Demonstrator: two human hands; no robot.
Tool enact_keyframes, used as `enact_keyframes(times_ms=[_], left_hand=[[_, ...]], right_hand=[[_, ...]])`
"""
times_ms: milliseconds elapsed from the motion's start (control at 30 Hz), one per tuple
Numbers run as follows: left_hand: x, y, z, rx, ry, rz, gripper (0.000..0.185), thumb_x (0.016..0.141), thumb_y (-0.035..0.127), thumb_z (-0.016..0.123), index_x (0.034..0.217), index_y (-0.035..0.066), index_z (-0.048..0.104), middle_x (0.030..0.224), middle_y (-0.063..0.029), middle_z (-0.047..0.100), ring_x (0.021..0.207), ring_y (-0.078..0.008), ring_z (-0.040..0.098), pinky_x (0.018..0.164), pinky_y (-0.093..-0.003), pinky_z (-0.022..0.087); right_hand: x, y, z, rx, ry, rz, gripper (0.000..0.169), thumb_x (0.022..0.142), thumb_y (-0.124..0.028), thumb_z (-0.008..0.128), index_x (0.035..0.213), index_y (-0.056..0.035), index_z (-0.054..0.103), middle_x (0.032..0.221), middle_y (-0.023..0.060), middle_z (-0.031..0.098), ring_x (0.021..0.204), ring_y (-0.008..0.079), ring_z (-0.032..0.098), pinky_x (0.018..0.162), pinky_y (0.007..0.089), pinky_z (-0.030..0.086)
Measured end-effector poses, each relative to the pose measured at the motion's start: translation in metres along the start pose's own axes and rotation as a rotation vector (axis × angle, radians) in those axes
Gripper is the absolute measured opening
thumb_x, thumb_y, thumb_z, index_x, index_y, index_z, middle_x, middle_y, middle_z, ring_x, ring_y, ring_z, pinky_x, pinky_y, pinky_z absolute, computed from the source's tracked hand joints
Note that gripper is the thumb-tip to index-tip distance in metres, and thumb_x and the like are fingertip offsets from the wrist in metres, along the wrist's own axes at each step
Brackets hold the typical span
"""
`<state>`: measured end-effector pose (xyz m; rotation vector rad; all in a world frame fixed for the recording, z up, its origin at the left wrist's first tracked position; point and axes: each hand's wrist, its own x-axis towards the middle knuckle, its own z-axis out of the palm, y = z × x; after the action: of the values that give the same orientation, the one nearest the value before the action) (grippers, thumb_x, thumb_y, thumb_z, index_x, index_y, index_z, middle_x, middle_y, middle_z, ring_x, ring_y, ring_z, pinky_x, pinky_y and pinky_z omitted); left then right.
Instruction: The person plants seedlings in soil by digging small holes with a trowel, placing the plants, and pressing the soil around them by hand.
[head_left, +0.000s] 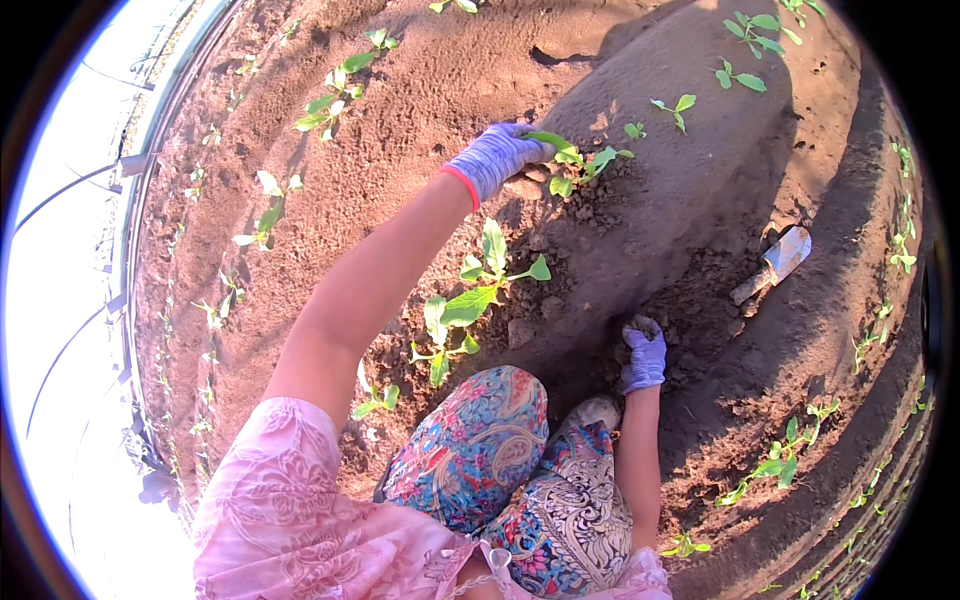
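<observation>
My left hand (504, 159), in a purple knit glove with a red cuff, reaches forward with its fingers on a green leaf of a seedling (592, 163) that stands in the soil. In a matching glove, my right hand (643, 351) is low in shaded soil near my shoe; its fingers are curled, and whether they hold anything is hidden. Larger leafy seedlings (491, 281) grow between my left forearm and my knees. A hand trowel (784, 255) with a soil-stained blade lies on the ground to the right of my hands.
Rows of young plants (330, 97) run along the left, with more seedlings (787, 457) at the lower right. Small seedlings (677, 111) follow the smooth raised soil (660, 82) ahead. My patterned knees (469, 442) are close to the plants. A bright edge with curved rods borders the far left.
</observation>
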<state>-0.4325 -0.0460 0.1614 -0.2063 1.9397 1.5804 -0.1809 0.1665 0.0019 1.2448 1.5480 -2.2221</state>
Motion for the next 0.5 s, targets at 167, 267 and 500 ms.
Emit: enact_keyframes(times_ms=[167, 267, 500], left_hand=[[0.003, 0.004, 0.005, -0.057, -0.022, -0.023, 0.025, 0.077, 0.01, 0.06, 0.101, 0.004, 0.057, 0.077, -0.0052, 0.062, 0.057, -0.01, 0.058, 0.046, -0.0206, 0.043], [0.002, 0.003, 0.002, -0.127, -0.048, -0.003, 0.022, 0.076, 0.01, 0.061, 0.098, 0.005, 0.058, 0.073, -0.0029, 0.062, 0.052, -0.0078, 0.056, 0.038, -0.0179, 0.039], [0.0, 0.006, 0.001, -0.098, -0.08, -0.011, 0.032, 0.075, 0.016, 0.065, 0.103, 0.004, 0.057, 0.088, -0.0038, 0.061, 0.069, -0.0095, 0.057, 0.065, -0.0205, 0.048]], right_hand=[[-0.038, -0.11, 0.087, 0.308, -0.361, -0.119, 0.037, 0.073, 0.003, 0.057, 0.108, -0.006, 0.049, 0.091, 0.0056, 0.057, 0.073, 0.0145, 0.057, 0.059, 0.0285, 0.051], [-0.042, -0.138, 0.128, 0.261, -0.353, -0.216, 0.051, 0.074, 0.001, 0.057, 0.121, -0.0058, 0.038, 0.11, 0.01, 0.048, 0.094, 0.019, 0.052, 0.071, 0.031, 0.05], [-0.004, -0.129, 0.114, -0.736, -0.045, -0.777, 0.064, 0.069, -0.01, 0.066, 0.125, -0.0085, 0.035, 0.127, 0.0145, 0.033, 0.114, 0.0292, 0.036, 0.094, 0.0373, 0.035]])
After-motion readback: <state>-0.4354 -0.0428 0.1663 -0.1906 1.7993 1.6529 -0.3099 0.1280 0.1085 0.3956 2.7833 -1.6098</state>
